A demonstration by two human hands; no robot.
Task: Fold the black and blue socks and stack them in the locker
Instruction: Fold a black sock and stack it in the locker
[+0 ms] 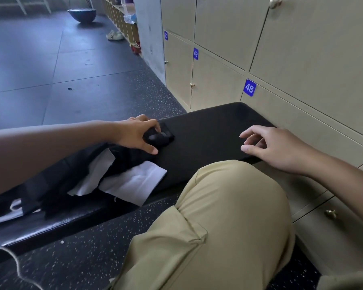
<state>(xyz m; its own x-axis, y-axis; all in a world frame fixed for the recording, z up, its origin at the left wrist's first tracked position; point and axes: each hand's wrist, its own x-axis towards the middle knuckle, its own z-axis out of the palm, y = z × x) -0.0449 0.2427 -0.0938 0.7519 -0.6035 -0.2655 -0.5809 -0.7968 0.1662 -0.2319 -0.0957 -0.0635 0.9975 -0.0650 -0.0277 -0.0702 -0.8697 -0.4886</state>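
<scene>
A folded black sock [162, 137] lies on the black padded bench [214, 126], near its far left edge. My left hand [137, 135] grips this sock, fingers and thumb curled round it. My right hand [275, 148] hovers over the bench's right end with loosely spread fingers, holding nothing. A heap of dark socks and cloth [76, 176] lies on the bench under my left forearm. The beige lockers [302, 114], numbered 48, 49 and 50, stand behind the bench with their doors closed.
White papers [134, 183] lie under the dark heap. My knee in beige trousers [224, 216] is in front of the bench. The floor is dark and speckled. Far back stand a blue bowl [82, 14], white shoes [114, 35] and open cubby shelves.
</scene>
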